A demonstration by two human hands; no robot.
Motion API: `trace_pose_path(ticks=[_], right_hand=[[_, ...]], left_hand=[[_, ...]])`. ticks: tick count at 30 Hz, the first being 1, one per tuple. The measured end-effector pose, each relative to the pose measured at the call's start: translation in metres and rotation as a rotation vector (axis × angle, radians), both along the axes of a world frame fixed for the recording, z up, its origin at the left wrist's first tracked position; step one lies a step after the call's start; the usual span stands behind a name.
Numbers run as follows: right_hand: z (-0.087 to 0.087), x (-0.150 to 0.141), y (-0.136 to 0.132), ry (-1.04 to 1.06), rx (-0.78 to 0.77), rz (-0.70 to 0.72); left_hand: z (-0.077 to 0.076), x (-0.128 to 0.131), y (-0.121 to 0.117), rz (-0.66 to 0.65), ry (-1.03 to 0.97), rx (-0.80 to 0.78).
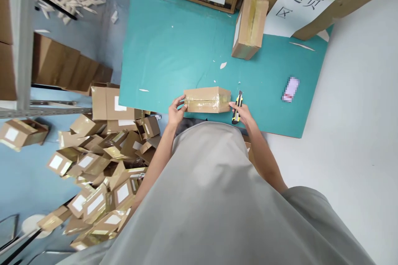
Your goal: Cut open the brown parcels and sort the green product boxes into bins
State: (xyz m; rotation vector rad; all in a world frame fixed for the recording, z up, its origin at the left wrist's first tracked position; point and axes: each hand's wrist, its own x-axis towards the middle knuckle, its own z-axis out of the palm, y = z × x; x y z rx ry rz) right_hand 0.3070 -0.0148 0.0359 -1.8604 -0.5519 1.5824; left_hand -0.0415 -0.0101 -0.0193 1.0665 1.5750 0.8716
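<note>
A small cardboard box (202,101), sealed with clear yellowish tape along its top seam, lies near the front edge of the green table. My left hand (176,112) grips its left end, thumb and fingers on the corners. In my right hand (244,112) is a yellow-and-black utility knife (237,109), pointing away from me. The fingertips of that hand touch the right end of the box. Whether the blade is out is too small to tell.
A taped carton (251,27) stands farther back on the green table (149,49), before larger boxes with paper signs (306,2). A blurred pinkish object (291,90) lies at right. Scraps dot the tabletop. Many discarded cartons (93,203) are heaped on the floor at left, near a metal shelf (23,37).
</note>
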Motion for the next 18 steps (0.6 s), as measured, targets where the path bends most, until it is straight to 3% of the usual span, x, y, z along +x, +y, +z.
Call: trace_pose_path(ticks=[4,8,11,14,18], right_hand=[[0.023,0.003,0.009,-0.037,0.109,-0.018],[0.054,0.013,0.031,-0.265,0.238,0.068],[0.072,0.015,0.044,-0.469,0.261,0.201],[0.079,0.01,0.047,-0.603,0.268,0.301],[0.08,0.008,0.042,-0.698,0.253,0.386]], left_hand=[[-0.008,0.007,0.006,-0.053,0.059,-0.046],[-0.022,0.05,0.012,-0.191,0.014,-0.105],[-0.024,0.077,0.02,-0.305,-0.047,-0.113],[-0.007,0.081,0.032,-0.27,-0.035,-0.073],[0.036,0.072,0.054,-0.167,-0.039,0.08]])
